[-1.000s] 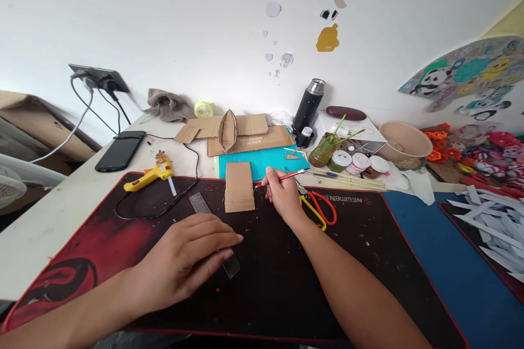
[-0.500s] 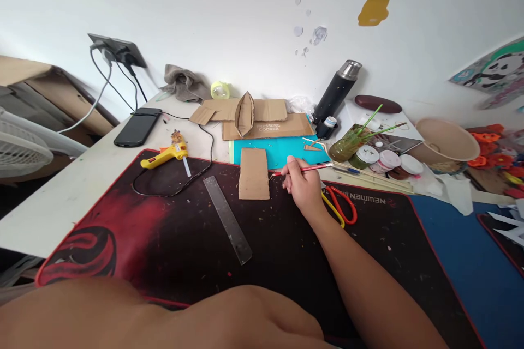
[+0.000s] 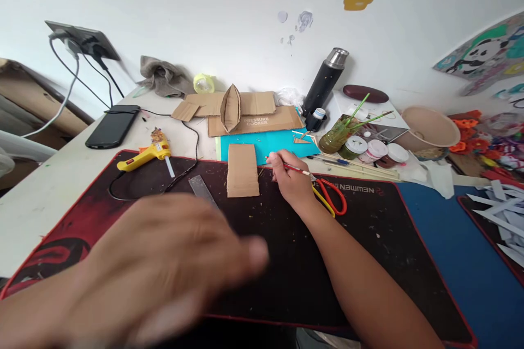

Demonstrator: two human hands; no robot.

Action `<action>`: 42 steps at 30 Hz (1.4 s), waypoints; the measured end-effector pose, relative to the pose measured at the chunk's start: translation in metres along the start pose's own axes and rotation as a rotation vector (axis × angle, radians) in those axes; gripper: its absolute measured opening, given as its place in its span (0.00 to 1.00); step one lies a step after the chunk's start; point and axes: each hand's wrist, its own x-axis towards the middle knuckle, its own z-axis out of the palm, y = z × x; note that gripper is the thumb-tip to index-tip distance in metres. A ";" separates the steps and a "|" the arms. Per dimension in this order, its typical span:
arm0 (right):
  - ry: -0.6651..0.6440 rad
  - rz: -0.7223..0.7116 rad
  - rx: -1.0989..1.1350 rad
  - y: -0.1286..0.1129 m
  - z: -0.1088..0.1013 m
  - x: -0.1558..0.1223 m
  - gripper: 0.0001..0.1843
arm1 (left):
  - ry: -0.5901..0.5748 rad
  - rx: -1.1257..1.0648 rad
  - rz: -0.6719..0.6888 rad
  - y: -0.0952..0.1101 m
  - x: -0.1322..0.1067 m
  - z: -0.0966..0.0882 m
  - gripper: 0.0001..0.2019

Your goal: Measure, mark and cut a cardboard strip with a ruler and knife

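My right hand [image 3: 290, 174] grips a red pencil [image 3: 301, 169] near the back of the dark mat. Just left of it lies a rectangular piece of cardboard [image 3: 242, 170], flat and untouched. Scissors [image 3: 336, 197] with red and yellow handles rest by my right wrist. My left hand [image 3: 172, 262] looms in the foreground, smeared by motion, its thumb out to the right and its other fingers not clear. It covers most of a clear ruler [image 3: 202, 190]. Behind the loose cardboard piece, a folded cardboard shape [image 3: 232, 109] stands on flat cardboard strips.
At the left are a yellow glue gun [image 3: 145, 157] with its cord and a black phone [image 3: 112, 126]. A black flask [image 3: 325, 82], a glass jar with brushes [image 3: 333, 138] and paint pots [image 3: 375, 150] stand behind right. White paper strips [image 3: 501, 207] lie far right.
My left hand has come into view from the lower left, over the ruler. My right hand keeps hold of the pencil, now tilted differently. The view has shifted to the right.
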 end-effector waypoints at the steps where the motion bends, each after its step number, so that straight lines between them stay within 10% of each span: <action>1: 0.022 -0.056 -0.060 -0.001 0.000 0.000 0.24 | 0.032 -0.001 0.025 -0.014 0.015 -0.001 0.18; 5: -0.003 -0.197 -0.199 0.000 -0.001 0.001 0.14 | 0.149 0.155 -0.364 -0.085 0.048 0.009 0.14; 10: -0.072 -0.263 -0.380 0.012 -0.005 0.005 0.18 | -0.049 0.302 -0.752 -0.139 0.051 0.029 0.20; 17: -0.123 -0.250 -0.525 0.030 -0.007 0.011 0.32 | -0.132 0.333 -0.772 -0.147 0.050 0.061 0.32; 24: -0.003 -0.258 -0.432 0.018 -0.006 0.011 0.22 | -0.093 0.189 -0.796 -0.162 0.040 0.085 0.42; 42: -0.036 -0.030 0.058 -0.008 0.006 -0.005 0.16 | 0.544 -0.829 -0.858 -0.169 0.043 0.073 0.35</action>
